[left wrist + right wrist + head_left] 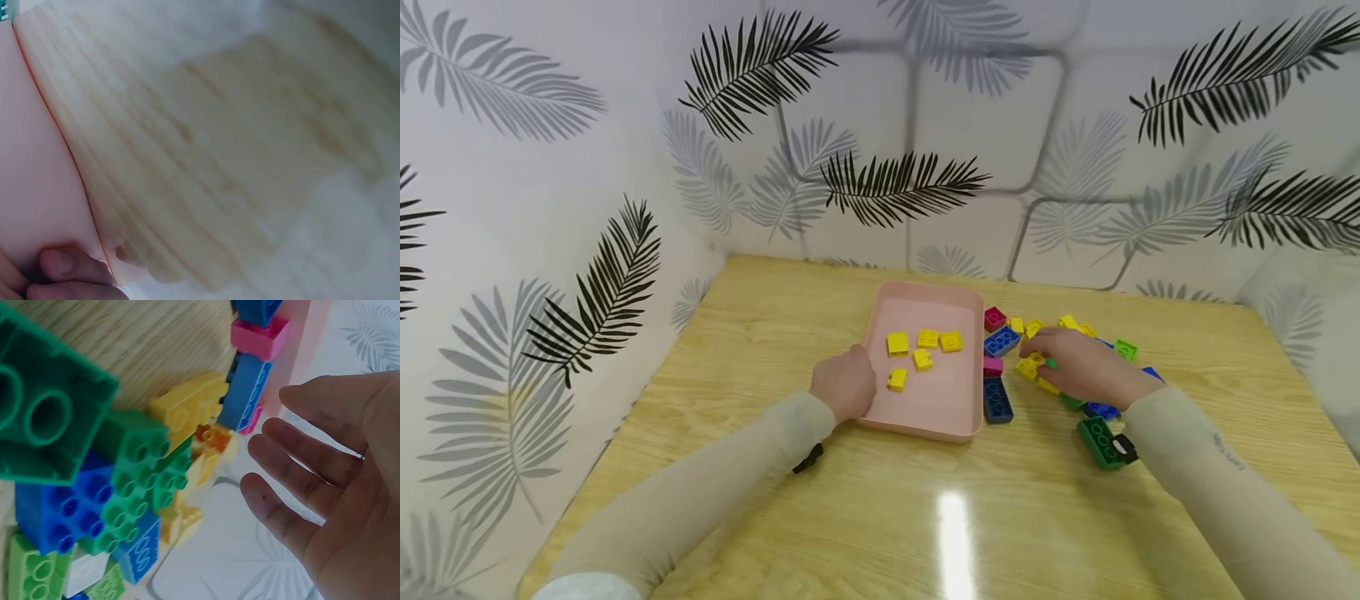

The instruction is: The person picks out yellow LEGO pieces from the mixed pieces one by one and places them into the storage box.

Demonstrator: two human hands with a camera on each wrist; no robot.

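Note:
My left hand [845, 382] grips the left side of a pink plastic tray [928, 410]. In the left wrist view its fingertips [69, 265] lie at the tray's edge. Several yellow toy bricks [898, 344] lie spread out inside the tray. To the right, my right hand [1086, 364] hovers over a pile of loose bricks, nearest to some yellow bricks [1027, 367]. The right wrist view shows its fingers [281, 512] spread and slightly bent, with nothing between them. Part of the pile is hidden under this hand in the head view.
Beside the tray's right wall lie a dark blue brick [997, 401], a blue brick [1002, 341] and a red brick [995, 318]. A large green brick [1099, 442] sits near the right wrist. Behind the wooden table [760, 333] is a leaf-patterned wall covering [865, 108].

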